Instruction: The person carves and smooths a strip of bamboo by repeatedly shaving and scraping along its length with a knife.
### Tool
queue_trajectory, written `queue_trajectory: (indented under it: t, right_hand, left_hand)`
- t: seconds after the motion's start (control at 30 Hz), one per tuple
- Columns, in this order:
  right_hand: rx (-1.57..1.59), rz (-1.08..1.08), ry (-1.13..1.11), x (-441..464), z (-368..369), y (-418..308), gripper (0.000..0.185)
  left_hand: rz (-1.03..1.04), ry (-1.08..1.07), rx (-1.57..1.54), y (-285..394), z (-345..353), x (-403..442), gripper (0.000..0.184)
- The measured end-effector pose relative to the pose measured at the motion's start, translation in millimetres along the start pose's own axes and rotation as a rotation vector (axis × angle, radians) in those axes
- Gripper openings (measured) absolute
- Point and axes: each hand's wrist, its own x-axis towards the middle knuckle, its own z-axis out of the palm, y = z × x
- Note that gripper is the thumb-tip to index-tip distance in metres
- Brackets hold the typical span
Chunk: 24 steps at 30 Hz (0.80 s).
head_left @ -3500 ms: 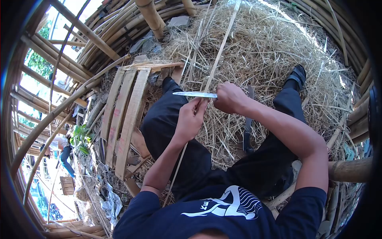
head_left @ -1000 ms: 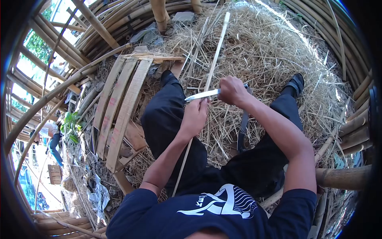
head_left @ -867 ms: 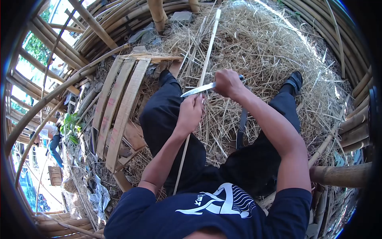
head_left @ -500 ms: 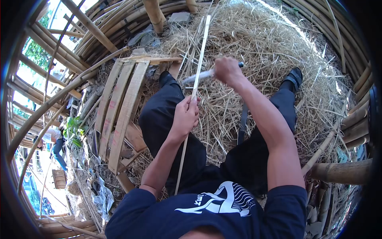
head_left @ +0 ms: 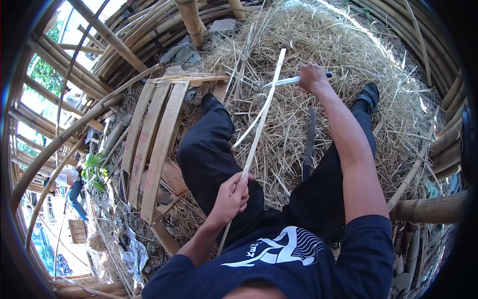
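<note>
Drawn back nearer the lap than half a second ago, the left hand (head_left: 230, 199) is closed around a bamboo strip (head_left: 253, 149), while the right hand (head_left: 313, 78) has moved farther out, its fingers wrapped round the dark handle of a knife (head_left: 289, 80). The strip slants from beside the shirt (head_left: 279, 271) up over the straw (head_left: 343, 62), and the blade crosses it near its far end. A thin curved sliver (head_left: 247, 131), not seen in the earlier frame, now hangs off one side.

The strip looks light and springy, fairly stiff along its length; the sliver looks limber and easily snapped. Cut edges could be sharp or splintery, so a firm pinch on the broad faces, well below the blade, seems the safest hold.
</note>
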Motion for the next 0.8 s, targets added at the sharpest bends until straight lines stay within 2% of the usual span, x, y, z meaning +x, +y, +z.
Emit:
queue_trajectory:
  t: [0.07,0.1,0.13,0.17,0.23,0.27,0.3,0.33,0.4,0.53,0.6,0.67,0.73,0.8]
  right_hand:
    - [-0.057,0.101,0.036,7.5,9.9,32.7,0.023]
    - [0.069,0.428,0.104,20.8,14.0,63.8,0.027]
    - [0.135,0.424,0.158,43.7,31.5,132.1,0.029]
    - [0.011,0.474,0.056,36.0,24.5,173.6,0.027]
    - [0.003,0.719,0.059,-4.7,14.8,213.3,0.041]
    - [0.008,0.752,0.072,-25.9,12.7,205.9,0.034]
    - [0.071,0.801,0.091,-35.6,19.8,203.3,0.037]
    - [0.053,0.797,0.081,-38.6,22.8,201.2,0.037]
    - [0.060,0.609,0.011,-42.7,21.2,193.7,0.038]
    - [0.115,0.404,0.010,-24.8,15.8,166.0,0.039]
    - [0.194,0.322,-0.015,-25.7,4.7,136.1,0.040]
    - [0.392,0.220,-0.147,-33.5,-19.8,99.2,0.044]
    - [0.452,0.005,-0.038,-38.6,-25.3,66.1,0.051]
    - [0.645,-0.066,-0.047,-53.3,-43.1,27.8,0.054]
  left_hand:
    - [-0.050,0.002,0.027,-9.9,2.6,-18.0,0.021]
    - [-0.149,0.001,-0.007,-15.7,1.7,-36.1,0.021]
    - [-0.162,0.018,0.059,-24.4,1.6,-56.7,0.020]
    - [-0.198,0.004,-0.014,-34.6,-7.1,-70.7,0.019]
    - [-0.208,0.036,-0.018,-37.5,-23.4,-73.2,0.021]
    - [-0.211,0.043,-0.032,-42.4,-30.1,-69.7,0.023]
    - [-0.218,0.085,-0.063,-32.4,-22.1,-59.2,0.027]
    - [-0.190,0.079,-0.052,-29.6,-17.9,-46.9,0.030]
    - [-0.089,0.014,-0.004,-15.8,-7.3,-22.6,0.029]
    - [-0.009,-0.069,-0.039,16.1,2.7,21.5,0.025]
    - [0.063,-0.069,0.013,30.5,9.3,42.1,0.024]
    - [0.130,-0.065,0.056,38.3,13.1,59.8,0.024]
    - [0.227,-0.016,0.193,44.1,13.0,74.2,0.024]
    - [0.257,0.030,0.251,52.2,10.4,80.8,0.024]
